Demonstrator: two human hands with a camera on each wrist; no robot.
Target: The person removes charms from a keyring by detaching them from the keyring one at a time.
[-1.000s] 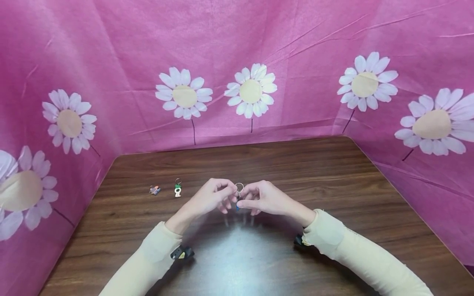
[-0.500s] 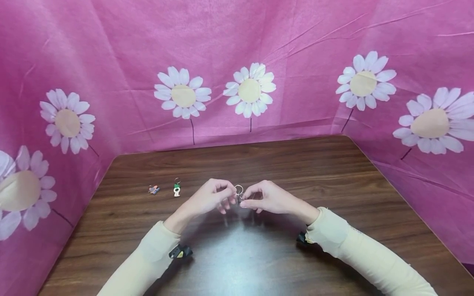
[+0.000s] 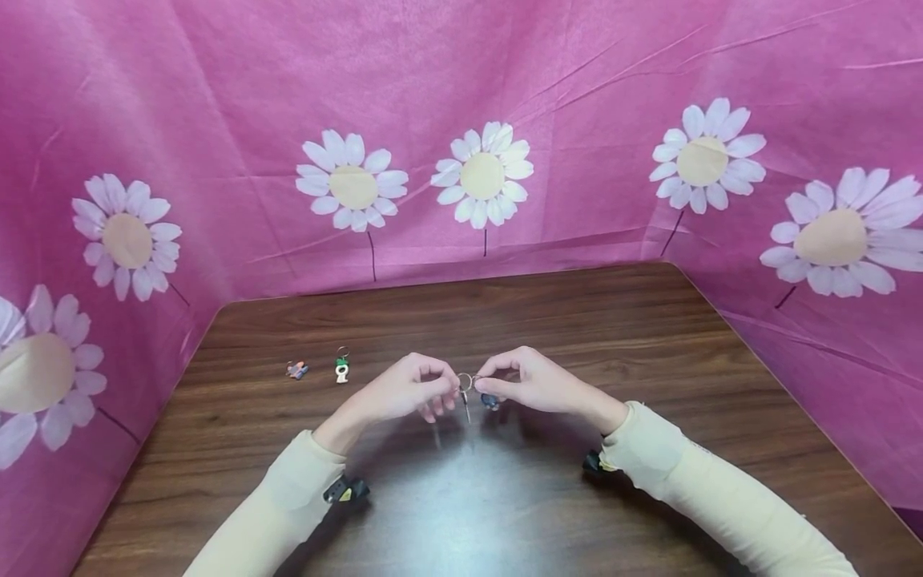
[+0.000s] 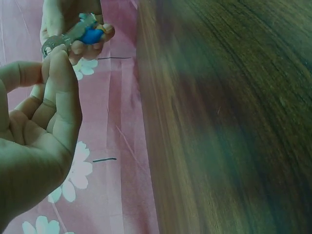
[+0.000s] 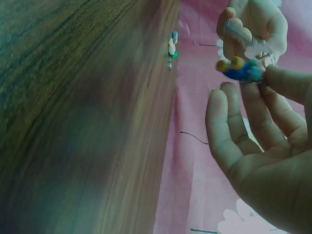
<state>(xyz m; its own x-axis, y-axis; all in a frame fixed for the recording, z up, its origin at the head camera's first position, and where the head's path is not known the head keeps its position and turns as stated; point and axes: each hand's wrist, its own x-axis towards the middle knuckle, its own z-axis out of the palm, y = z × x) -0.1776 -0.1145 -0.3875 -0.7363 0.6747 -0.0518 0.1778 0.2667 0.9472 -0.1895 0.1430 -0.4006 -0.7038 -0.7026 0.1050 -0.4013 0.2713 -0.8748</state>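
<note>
My left hand [image 3: 407,390] pinches a metal key ring [image 3: 472,383] between thumb and index finger. From that ring a silver key [image 3: 467,410] hangs down above the table; the right wrist view also catches the key [image 5: 238,31]. Close on the other side, my right hand [image 3: 539,385] pinches the small ring of a blue figure keychain [image 3: 490,401] with thumb and index finger. The keychain [image 5: 239,69] dangles under those fingertips, showing yellow-orange ends. In the left wrist view, the keychain [image 4: 92,35] overlaps the key. Where the two rings meet is too small to tell.
On the brown wooden table [image 3: 613,336], a green and white keychain [image 3: 342,369] lies left of the hands. Farther left lies a small orange and blue keychain [image 3: 296,369]. A pink cloth with daisies [image 3: 577,160] walls the back and sides.
My right hand has shifted slightly right, away from my left hand. The blue keychain now hangs apart below it, and the key shows plainly below the ring, which has dropped a little.
</note>
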